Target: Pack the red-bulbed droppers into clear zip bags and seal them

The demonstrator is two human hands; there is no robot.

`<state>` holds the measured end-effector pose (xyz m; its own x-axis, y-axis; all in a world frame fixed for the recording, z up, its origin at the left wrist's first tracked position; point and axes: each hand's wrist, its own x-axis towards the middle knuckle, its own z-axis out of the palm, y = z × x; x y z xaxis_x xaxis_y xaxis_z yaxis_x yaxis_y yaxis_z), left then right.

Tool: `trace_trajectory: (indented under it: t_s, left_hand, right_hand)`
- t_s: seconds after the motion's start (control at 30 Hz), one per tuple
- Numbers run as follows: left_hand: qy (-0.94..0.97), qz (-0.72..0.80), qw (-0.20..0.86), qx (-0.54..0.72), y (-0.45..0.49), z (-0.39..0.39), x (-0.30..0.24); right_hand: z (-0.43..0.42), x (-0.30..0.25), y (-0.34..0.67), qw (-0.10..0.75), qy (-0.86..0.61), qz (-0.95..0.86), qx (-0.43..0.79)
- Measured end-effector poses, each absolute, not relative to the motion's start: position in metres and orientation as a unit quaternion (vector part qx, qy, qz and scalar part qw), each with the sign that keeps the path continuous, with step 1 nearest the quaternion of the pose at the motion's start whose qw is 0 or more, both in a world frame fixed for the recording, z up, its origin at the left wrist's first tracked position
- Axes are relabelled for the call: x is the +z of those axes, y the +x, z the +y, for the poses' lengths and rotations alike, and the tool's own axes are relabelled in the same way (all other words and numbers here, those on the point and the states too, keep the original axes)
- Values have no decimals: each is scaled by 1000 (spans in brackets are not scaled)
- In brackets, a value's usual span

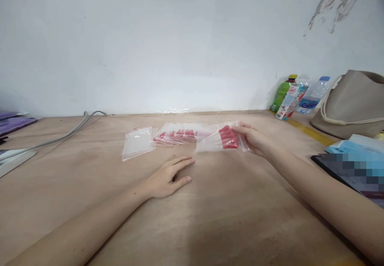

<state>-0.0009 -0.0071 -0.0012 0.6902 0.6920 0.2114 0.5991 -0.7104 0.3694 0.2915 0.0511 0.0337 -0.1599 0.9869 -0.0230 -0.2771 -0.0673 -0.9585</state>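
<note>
My right hand [250, 138] grips the right end of a clear zip bag [208, 142], slightly blurred. Inside the bag lie several white sticks with red ends [229, 138]; their exact kind I cannot make out. My left hand [171, 178] rests on the wooden table with its fingers stretched out and nothing in it. Beyond the left hand, a row of overlapping clear bags [177, 135] with red pieces inside lies flat. To the left of that row is a stack of flat clear zip bags [138, 141] with no red in them.
Bottles [283, 92] and a carton [291, 102] stand by the wall at the right, beside a beige bag [351, 102]. A dark tablet-like device [339, 174] and a blue packet [357, 150] lie at the right edge. A grey cable [66, 135] crosses the left side.
</note>
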Motion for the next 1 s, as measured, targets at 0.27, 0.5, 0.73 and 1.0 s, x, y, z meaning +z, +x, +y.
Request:
trace_trajectory:
  t_s: [0.27, 0.5, 0.73, 1.0]
  left_hand:
    - [915, 351, 122, 156, -2, -5, -4]
    - [911, 343, 96, 208, -1, -7, -2]
    - [763, 502, -129, 386, -31, 27, 0]
    - [636, 751, -85, 159, -91, 68, -9]
  right_hand:
    - [97, 16, 249, 627, -469, -297, 547]
    - [90, 6, 234, 543, -541, -306, 566]
    - [54, 17, 272, 335, -614, -473, 536]
    - [71, 18, 323, 238, -732, -638, -20]
